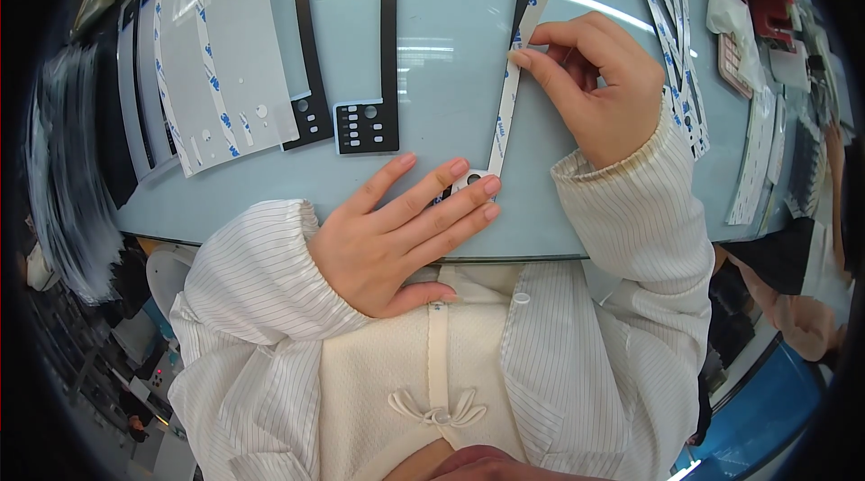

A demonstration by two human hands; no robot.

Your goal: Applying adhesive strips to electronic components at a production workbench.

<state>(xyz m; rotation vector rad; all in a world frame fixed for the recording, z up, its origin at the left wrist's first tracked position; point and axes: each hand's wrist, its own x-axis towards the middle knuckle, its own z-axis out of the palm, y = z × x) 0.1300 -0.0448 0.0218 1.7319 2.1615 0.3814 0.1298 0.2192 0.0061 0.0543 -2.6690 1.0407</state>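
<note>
the head view looks steeply down from the wearer's own side, close above the pale tabletop point(441, 116).

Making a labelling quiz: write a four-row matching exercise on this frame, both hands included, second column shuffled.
1. Left hand
2. Right hand
3. Pale sheet
4. Red object

A. Upper left of the table
B. Fingers spread over the white strip's lower end
C. Picture's upper right edge
D. Thumb and forefinger pinching at the white strip

Pairs: 1-B, 2-D, 3-A, 4-C

The surface point(441, 112) looks like smooth, glossy glass. The middle white strip point(507, 112) looks smooth and papery; the sleeves point(622, 206) are matt, crinkled cloth.
</note>
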